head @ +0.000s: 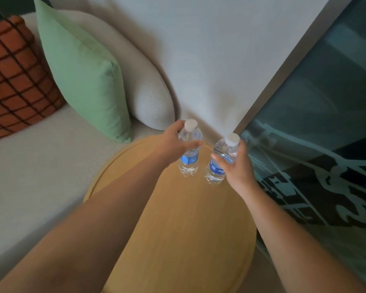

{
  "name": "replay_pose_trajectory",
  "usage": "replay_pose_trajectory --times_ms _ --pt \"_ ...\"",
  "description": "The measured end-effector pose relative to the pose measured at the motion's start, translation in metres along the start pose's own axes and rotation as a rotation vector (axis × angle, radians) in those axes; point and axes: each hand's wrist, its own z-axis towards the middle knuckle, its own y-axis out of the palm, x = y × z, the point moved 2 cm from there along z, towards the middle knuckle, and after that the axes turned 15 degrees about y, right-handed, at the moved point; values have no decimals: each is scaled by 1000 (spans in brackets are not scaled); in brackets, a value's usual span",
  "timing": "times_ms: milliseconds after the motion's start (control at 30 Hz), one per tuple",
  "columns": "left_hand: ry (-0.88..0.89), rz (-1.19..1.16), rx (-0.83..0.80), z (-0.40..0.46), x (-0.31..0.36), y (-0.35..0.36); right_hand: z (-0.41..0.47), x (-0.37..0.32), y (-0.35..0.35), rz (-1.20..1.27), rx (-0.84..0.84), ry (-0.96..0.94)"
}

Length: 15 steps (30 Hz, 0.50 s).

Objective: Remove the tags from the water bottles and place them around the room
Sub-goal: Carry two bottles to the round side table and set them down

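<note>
Two clear water bottles with white caps and blue labels stand upright at the far side of a round wooden table (178,229). My left hand (175,144) wraps around the upper part of the left bottle (189,159). My right hand (237,166) grips the right bottle (217,168) near its shoulder. The bottles stand close together without touching. No tag shows on either bottle from this angle.
A cream sofa (30,176) lies left of the table, with a green cushion (82,77), an orange checked cushion (15,81) and a rounded white backrest (150,98). A white wall is behind. A large glass window (325,144) runs along the right.
</note>
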Motion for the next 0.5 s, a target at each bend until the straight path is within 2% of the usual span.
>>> replay_pose_trajectory --times_ms 333,433,500 --pt "-18 -52 -343 13 1 -8 2 11 -1 -11 -25 -55" --pt "-37 -137 -324 9 8 -10 -4 7 -5 9 -38 -57" --pt "-57 -106 -228 3 9 -6 -7 5 -7 11 -56 -49"
